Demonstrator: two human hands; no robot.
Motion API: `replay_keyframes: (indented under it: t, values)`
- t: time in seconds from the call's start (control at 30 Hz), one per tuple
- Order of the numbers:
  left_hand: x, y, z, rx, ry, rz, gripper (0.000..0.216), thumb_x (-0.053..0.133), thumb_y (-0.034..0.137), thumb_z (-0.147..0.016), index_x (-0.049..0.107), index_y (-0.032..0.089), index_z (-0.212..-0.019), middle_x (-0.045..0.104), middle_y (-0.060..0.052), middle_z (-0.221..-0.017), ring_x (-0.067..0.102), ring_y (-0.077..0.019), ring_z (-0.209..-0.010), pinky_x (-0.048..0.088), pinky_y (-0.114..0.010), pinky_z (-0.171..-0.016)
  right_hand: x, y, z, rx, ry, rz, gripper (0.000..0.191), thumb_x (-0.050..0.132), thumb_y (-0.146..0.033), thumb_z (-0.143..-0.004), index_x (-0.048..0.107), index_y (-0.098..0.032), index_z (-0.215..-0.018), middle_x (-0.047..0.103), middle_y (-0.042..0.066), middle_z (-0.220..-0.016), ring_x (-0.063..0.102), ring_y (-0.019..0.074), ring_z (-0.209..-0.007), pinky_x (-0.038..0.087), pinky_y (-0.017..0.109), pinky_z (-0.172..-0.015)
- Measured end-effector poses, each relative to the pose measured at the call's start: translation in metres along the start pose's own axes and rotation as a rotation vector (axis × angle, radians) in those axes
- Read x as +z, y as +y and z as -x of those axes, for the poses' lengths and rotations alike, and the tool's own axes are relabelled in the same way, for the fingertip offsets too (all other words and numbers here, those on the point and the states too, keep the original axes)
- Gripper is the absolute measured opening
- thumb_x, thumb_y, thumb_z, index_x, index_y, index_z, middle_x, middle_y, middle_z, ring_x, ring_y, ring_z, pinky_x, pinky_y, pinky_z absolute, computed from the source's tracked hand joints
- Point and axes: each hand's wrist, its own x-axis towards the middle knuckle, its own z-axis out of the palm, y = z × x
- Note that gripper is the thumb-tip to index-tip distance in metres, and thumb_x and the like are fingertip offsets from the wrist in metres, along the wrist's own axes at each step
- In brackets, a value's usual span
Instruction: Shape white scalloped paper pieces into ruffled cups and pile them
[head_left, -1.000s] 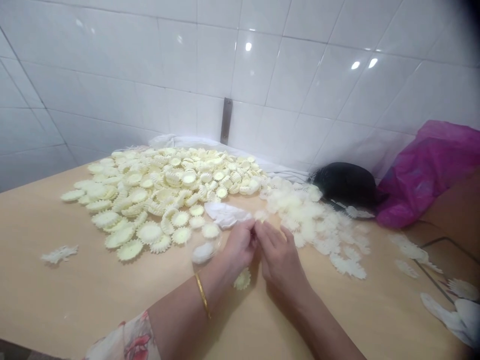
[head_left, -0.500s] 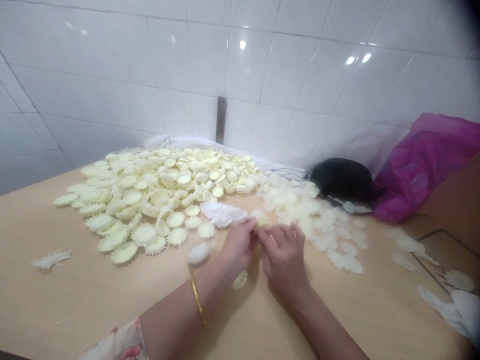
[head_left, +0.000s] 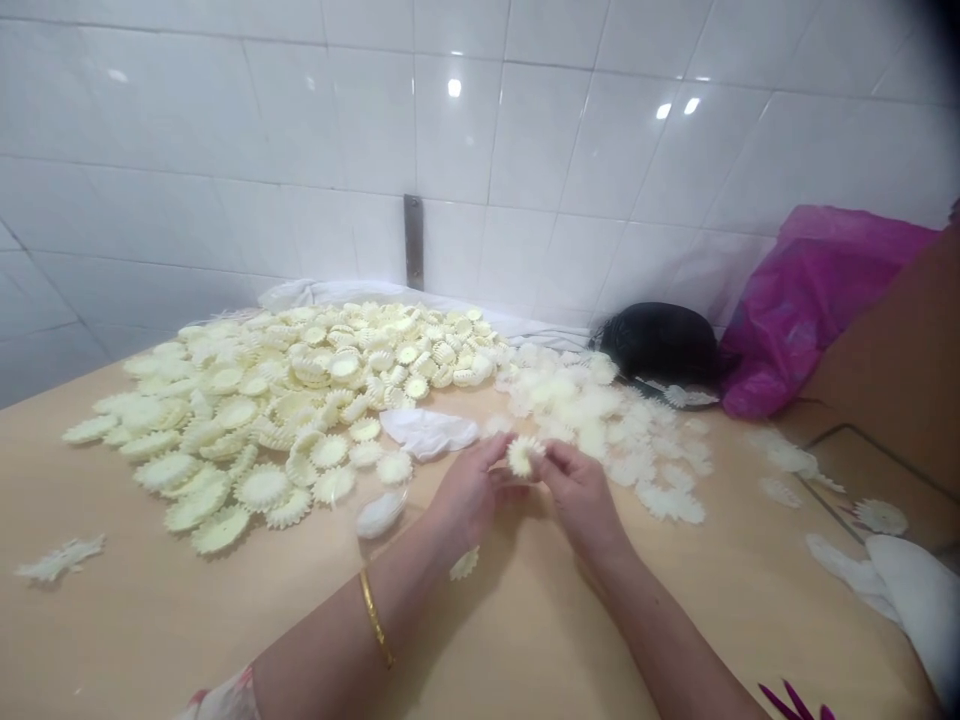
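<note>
The right hand (head_left: pixel 579 498) pinches a disc (head_left: pixel 522 458) above the surface (head_left: pixel 544 640), beside the left hand (head_left: pixel 471 492), whose grip I cannot tell. A clear dish (head_left: pixel 406 492) holds something white (head_left: pixel 379 516); the pink bag (head_left: pixel 814 300)'s inside is hidden.

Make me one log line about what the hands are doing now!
right hand: pinching scalloped piece | left hand: close beside it, contact unclear | left side: yellowish pile | right side: thin whitish pieces

The toothed disc (head_left: pixel 523 457) is creamy yellow, as are the heaped discs (head_left: pixel 262 488); from where I stand, the thin pieces (head_left: pixel 592 435) look whiter. Tan tabletop (head_left: pixel 112 640), whitish tiles (head_left: pixel 367 120), black bundle (head_left: pixel 660 340), magenta bag (head_left: pixel 787 300), gold bangle (head_left: pixel 374 618), cream sleeve (head_left: pixel 225 702) patched red.
</note>
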Motion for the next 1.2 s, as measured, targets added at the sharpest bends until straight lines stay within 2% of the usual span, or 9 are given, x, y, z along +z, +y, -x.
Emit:
replay_keyframes:
  t: [0.13, 0.23, 0.33, 0.43, 0.53, 0.77, 0.9, 1.03, 1.2]
  values:
    - [-0.004, -0.003, -0.002, 0.084, -0.127, -0.174, 0.014, 0.063, 0.017, -0.068, 0.063, 0.012, -0.081, 0.063, -0.006, -0.079, 0.059, -0.0121, -0.063, 0.048, -0.025, -0.064, 0.0, 0.0, -0.002, 0.034, 0.03, 0.029, 0.021, 0.052, -0.032, -0.077, 0.054, -0.017, -0.061, 0.05, -0.002, -0.056, 0.046, 0.0129, -0.057, 0.037, 0.024, -0.055]
    - [-0.007, -0.005, -0.005, 0.195, -0.032, -0.318, 0.01, 0.06, 0.013, -0.067, 0.064, 0.012, -0.076, 0.063, -0.005, -0.071, 0.059, -0.0115, -0.057, 0.048, -0.025, -0.06, 0.001, 0.001, 0.0, 0.005, 0.046, 0.124, 0.023, 0.049, -0.031, -0.078, 0.053, -0.017, -0.061, 0.049, -0.002, -0.055, 0.046, 0.0128, -0.056, 0.036, 0.024, -0.053]
    - [-0.01, -0.004, -0.007, 0.261, 0.04, -0.431, 0.005, 0.059, 0.013, -0.066, 0.063, 0.012, -0.069, 0.061, -0.003, -0.061, 0.057, -0.011, -0.051, 0.046, -0.023, -0.053, -0.002, -0.001, 0.0, -0.049, -0.113, 0.099, 0.021, 0.043, -0.03, -0.081, 0.059, -0.017, -0.077, 0.057, 0.0, -0.066, 0.051, 0.0141, -0.062, 0.04, 0.024, -0.057]
    - [-0.01, -0.002, -0.007, 0.221, 0.018, -0.444, 0.007, 0.059, 0.015, -0.067, 0.063, 0.012, -0.072, 0.061, -0.003, -0.063, 0.058, -0.0117, -0.053, 0.047, -0.023, -0.052, -0.009, -0.002, -0.003, -0.032, -0.205, 0.057, 0.023, 0.043, -0.028, -0.08, 0.062, -0.017, -0.087, 0.061, 0.002, -0.07, 0.054, 0.0148, -0.062, 0.043, 0.025, -0.058]
    - [-0.01, -0.004, -0.007, 0.118, -0.078, -0.382, 0.017, 0.061, 0.02, -0.068, 0.062, 0.014, -0.083, 0.063, -0.004, -0.069, 0.06, -0.0136, -0.057, 0.048, -0.025, -0.055, -0.012, 0.002, -0.005, -0.04, -0.121, 0.141, 0.025, 0.042, -0.026, -0.08, 0.064, -0.017, -0.088, 0.063, 0.003, -0.071, 0.055, 0.0154, -0.06, 0.043, 0.026, -0.057]
    - [-0.011, -0.011, -0.008, 0.324, 0.027, -0.487, 0.012, 0.06, 0.023, -0.069, 0.05, 0.016, -0.067, 0.05, 0.004, -0.049, 0.051, -0.0084, -0.043, 0.042, -0.019, -0.044, 0.011, 0.009, 0.006, -0.506, 0.053, 0.837, 0.036, 0.036, -0.009, -0.077, 0.063, -0.006, -0.102, 0.059, 0.01, -0.062, 0.051, 0.0222, -0.063, 0.038, 0.037, -0.065]
    - [-0.012, -0.009, -0.009, 0.178, 0.034, -0.311, 0.017, 0.062, 0.017, -0.065, 0.048, 0.017, -0.074, 0.051, 0.004, -0.045, 0.049, -0.0086, -0.038, 0.036, -0.016, -0.038, 0.007, 0.008, 0.005, -0.413, 0.016, 0.485, 0.029, 0.039, -0.02, -0.083, 0.063, -0.012, -0.097, 0.061, 0.009, -0.076, 0.055, 0.0202, -0.074, 0.042, 0.034, -0.071]
    - [-0.011, -0.004, -0.01, 0.065, -0.061, -0.078, 0.024, 0.064, 0.015, -0.063, 0.047, 0.017, -0.08, 0.054, 0.004, -0.051, 0.049, -0.0062, -0.039, 0.035, -0.014, -0.038, -0.003, 0.007, -0.002, -0.19, -0.11, 0.027, 0.039, 0.048, -0.034, -0.082, 0.052, -0.02, -0.118, 0.058, 0.007, -0.109, 0.054, 0.0197, -0.098, 0.043, 0.032, -0.083]
    - [-0.009, -0.01, -0.008, 0.27, -0.008, -0.323, 0.017, 0.062, 0.024, -0.069, 0.048, 0.017, -0.076, 0.054, 0.003, -0.05, 0.05, -0.0084, -0.038, 0.036, -0.016, -0.037, 0.007, 0.011, 0.001, -0.048, -0.003, 0.09, 0.036, 0.043, -0.029, -0.083, 0.057, -0.015, -0.113, 0.066, 0.007, -0.09, 0.06, 0.0204, -0.083, 0.046, 0.035, -0.076]
